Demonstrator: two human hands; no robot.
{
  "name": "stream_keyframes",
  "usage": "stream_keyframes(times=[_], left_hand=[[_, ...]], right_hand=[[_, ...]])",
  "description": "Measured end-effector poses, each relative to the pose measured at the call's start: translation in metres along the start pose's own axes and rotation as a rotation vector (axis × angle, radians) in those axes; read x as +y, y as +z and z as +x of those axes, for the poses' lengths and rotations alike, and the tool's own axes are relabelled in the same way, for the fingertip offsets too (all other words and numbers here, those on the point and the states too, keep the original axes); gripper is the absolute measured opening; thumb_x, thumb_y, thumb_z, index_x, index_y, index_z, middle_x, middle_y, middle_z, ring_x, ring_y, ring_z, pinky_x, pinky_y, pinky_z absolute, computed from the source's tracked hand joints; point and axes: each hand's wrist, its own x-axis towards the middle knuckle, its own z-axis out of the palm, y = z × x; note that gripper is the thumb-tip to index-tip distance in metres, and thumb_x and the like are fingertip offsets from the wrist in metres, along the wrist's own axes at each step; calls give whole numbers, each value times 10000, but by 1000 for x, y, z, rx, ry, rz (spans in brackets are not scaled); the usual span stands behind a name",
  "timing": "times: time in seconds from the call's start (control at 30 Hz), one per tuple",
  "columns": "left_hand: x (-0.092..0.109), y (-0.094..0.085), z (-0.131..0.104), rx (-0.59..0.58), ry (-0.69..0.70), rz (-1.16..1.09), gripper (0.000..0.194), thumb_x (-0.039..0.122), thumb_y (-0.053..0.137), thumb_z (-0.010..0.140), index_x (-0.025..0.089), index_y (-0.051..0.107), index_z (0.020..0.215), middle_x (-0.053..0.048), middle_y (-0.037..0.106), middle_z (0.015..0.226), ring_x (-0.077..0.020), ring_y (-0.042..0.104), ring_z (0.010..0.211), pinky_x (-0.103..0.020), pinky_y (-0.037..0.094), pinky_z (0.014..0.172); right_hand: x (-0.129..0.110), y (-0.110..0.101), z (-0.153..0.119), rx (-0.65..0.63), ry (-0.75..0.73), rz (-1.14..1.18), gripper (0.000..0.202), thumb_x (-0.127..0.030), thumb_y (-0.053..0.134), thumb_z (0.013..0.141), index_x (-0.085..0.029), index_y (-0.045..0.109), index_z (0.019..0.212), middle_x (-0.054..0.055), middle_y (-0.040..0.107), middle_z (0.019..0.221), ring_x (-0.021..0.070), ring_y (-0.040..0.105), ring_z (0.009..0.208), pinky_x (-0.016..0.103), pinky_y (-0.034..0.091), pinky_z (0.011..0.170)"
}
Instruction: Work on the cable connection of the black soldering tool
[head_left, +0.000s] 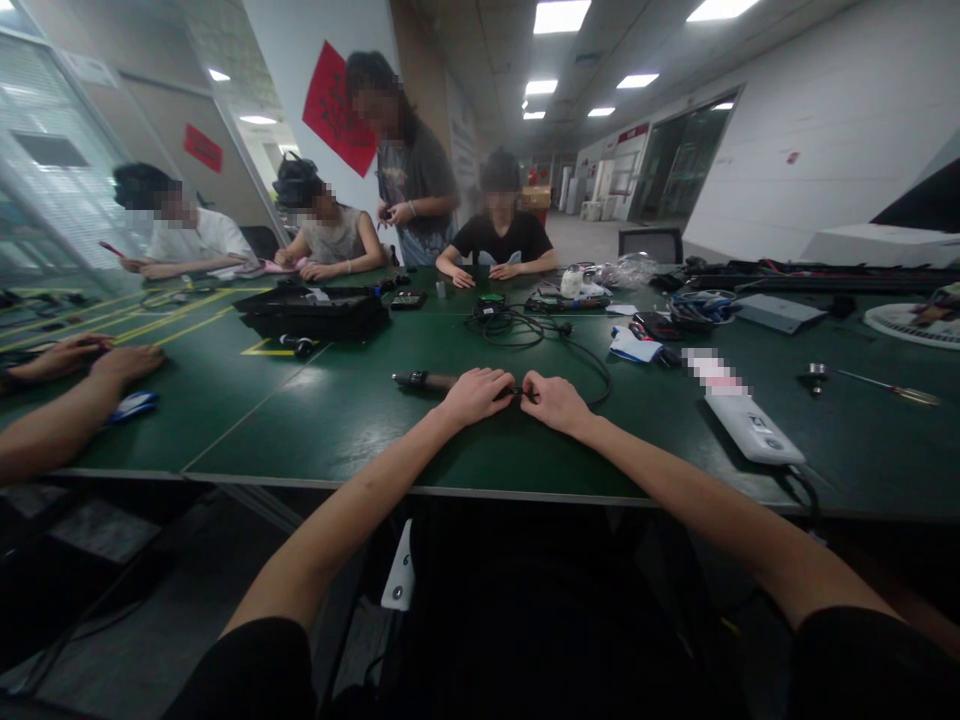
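Left sleeve (pixel 251 668) black, short; right sleeve (pixel 855 665) likewise; both forearms (pixel 360 510) bare.

One cylindrical tool (pixel 426 381), one black tray (pixel 307 325), one screwdriver (pixel 894 388)

A black tray (pixel 315 324) rests on the green table (pixel 315 430), left of centre. On the right lies a white corded device (pixel 754 430); a screwdriver (pixel 907 393) lies farther right. A red poster (pixel 330 110) hangs on the pillar (pixel 281 55) behind.

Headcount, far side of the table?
4: white-shirted person at far left, sleeveless-topped person next, standing person in a dark T-shirt, seated person in black straight ahead. Others could be hidden behind them.
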Motion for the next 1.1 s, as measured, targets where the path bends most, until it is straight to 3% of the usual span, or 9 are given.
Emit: stream_keyframes(times=[0.47, 0.63, 0.8, 1.1], left_hand=[[2, -6, -3, 4, 14, -43, 206, 386, 573, 1024, 253, 635, 1167, -56, 708, 1096, -227, 662, 993, -367, 474, 888], [5, -3, 0, -1, -25, 15, 219, 427, 555, 1042, 249, 626, 1147, -48, 706, 1060, -233, 656, 979, -372, 464, 874], [4, -4, -2, 0, -16, -18, 203, 416, 568, 1036, 259, 619, 1155, -38, 706, 1075, -226, 661, 975, -367, 462, 868], [1, -7, -6, -2, 9, -94, 209, 349, 607, 998, 255, 625, 1183, -41, 708, 1128, -225, 665, 1020, -368, 481, 899]], right_hand=[[3, 2, 0, 32, -19, 37, 136, -306, 640, 971, -239, 635, 1089, 11, 710, 829, 181, 641, 731, 267, 373, 662], [5, 3, 0, 121, -107, 33, 111, -279, 641, 965, -236, 644, 1067, 45, 701, 1035, 197, 661, 879, 278, 442, 744], [6, 2, 0, 117, -120, 8, 133, -292, 623, 985, -240, 659, 1102, 61, 674, 1197, 210, 667, 954, 293, 472, 769], [7, 3, 1, 81, -117, 43, 148, -275, 620, 990, -250, 666, 1128, 42, 724, 1150, 220, 674, 981, 303, 479, 820]])
